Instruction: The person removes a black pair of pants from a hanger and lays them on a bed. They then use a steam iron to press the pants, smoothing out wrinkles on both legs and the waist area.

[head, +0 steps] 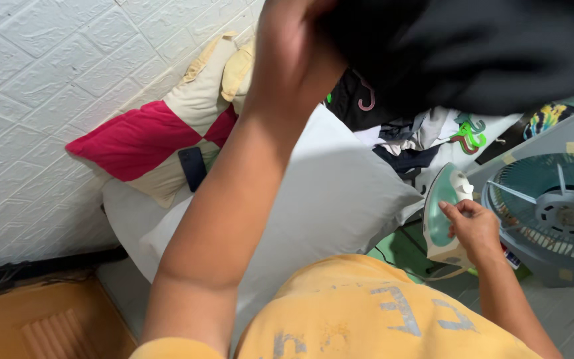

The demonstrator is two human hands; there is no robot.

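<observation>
My left hand (293, 53) is raised high at the top middle, gripping a black garment (493, 46) that hangs across the top right. My right hand (476, 229) is lower right, its fingers closed on the handle of a white and green clothes iron (443, 213) standing upright on its heel. My yellow shirt (367, 312) fills the bottom middle. A white pillow (327, 186) lies below my left forearm.
A red and cream cushion (161, 139) leans on the white brick-pattern wall (41, 93), with a dark phone (192, 167) on it. A teal fan (553, 213) stands at the right. Mixed clothes (420, 139) are piled behind the pillow. Orange mat (48, 326) at lower left.
</observation>
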